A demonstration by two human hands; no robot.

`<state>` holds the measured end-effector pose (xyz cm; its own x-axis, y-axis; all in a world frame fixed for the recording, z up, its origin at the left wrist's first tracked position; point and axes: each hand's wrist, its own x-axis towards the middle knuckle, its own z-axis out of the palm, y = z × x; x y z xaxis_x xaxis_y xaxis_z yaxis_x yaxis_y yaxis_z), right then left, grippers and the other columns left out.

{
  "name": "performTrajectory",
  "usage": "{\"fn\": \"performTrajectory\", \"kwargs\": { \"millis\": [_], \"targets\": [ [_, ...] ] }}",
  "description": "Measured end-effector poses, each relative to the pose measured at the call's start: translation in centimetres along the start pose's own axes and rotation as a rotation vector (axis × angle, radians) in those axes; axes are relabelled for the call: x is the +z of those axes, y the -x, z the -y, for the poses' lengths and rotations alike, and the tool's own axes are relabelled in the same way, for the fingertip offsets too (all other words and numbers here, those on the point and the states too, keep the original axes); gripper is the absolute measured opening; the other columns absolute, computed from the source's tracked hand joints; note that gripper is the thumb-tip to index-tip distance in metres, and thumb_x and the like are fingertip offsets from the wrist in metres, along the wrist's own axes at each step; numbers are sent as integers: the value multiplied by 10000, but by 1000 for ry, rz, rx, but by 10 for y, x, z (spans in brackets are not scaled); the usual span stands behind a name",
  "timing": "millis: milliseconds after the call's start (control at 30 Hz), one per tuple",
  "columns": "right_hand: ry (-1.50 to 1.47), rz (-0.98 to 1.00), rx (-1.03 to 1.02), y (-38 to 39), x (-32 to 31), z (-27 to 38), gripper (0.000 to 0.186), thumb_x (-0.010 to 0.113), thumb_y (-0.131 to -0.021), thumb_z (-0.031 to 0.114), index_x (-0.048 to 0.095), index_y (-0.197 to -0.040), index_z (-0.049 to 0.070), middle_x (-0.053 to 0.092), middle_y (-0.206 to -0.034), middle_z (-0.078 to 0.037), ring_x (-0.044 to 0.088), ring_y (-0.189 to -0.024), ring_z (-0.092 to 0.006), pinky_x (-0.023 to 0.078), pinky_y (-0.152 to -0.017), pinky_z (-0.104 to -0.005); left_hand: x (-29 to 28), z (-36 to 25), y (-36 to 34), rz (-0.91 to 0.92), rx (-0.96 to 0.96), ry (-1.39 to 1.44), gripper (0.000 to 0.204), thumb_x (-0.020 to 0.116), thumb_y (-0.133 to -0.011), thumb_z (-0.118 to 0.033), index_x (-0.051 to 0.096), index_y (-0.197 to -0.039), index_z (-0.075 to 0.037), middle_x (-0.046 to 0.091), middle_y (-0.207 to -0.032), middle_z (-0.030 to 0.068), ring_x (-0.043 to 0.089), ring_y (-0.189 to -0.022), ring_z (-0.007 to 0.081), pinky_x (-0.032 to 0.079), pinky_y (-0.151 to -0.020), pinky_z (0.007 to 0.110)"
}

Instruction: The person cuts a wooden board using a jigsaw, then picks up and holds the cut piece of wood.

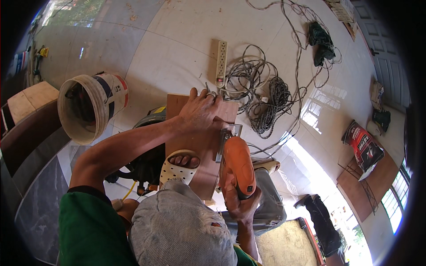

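A brown wooden board (186, 133) lies in front of me, raised off the floor, with a foot in a white dotted sandal (179, 166) pressing on it. My left hand (199, 110) grips the board near its far edge, its fingertips bent toward that edge. Around the handle of an orange jigsaw (239, 164) my right hand (242, 201) is closed. The jigsaw's metal base (226, 133) rests at the board's right side, near my left hand. The saw's blade is hidden from view. A small greyish metal piece shows by my left fingertips, too small to name.
Beyond the board lie a power strip (222, 62) and tangled cords (266, 102). A white bucket (104, 108) lies tipped at left. A grey plastic stool or box (268, 199) stands right of the saw. Farther right are a red and black bag (361, 146) and a brown panel (377, 181).
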<state>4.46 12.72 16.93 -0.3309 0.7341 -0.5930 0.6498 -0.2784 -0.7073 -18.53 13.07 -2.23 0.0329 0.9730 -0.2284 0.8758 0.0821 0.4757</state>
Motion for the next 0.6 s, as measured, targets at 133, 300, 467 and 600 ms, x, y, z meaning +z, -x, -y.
{"fn": "performTrajectory", "kwargs": {
  "millis": [133,300,467,600],
  "targets": [
    [8,-3,27,0,0,1,326,687,-832,175,654,-1046,-69,683,-782,-147,673,-690,-220,550,-673,-355,1,0,0,6,0,-11,917,620,-832,-750,546,-1287,42,646,-1173,213,574,-1167,352,375,-949,549],
    [42,-48,-1,1,1,1,336,692,-835,180,658,-1059,-67,698,-815,-166,684,-712,-240,554,-691,-360,0,1,1,14,5,3,893,630,-846,-721,546,-1292,48,646,-1171,213,575,-1165,348,377,-949,545],
    [33,-43,5,0,0,2,353,700,-840,184,663,-1085,-67,716,-859,-182,702,-747,-254,559,-715,-363,1,1,1,-14,15,1,872,645,-854,-693,545,-1297,52,651,-1151,209,581,-1156,348,380,-948,542],
    [34,-10,39,-1,-2,3,359,703,-847,190,664,-1094,-68,723,-872,-187,713,-763,-262,562,-724,-363,1,1,2,-17,19,7,852,639,-868,-677,547,-1300,52,652,-1149,208,586,-1151,351,382,-948,543]
  ]
}}
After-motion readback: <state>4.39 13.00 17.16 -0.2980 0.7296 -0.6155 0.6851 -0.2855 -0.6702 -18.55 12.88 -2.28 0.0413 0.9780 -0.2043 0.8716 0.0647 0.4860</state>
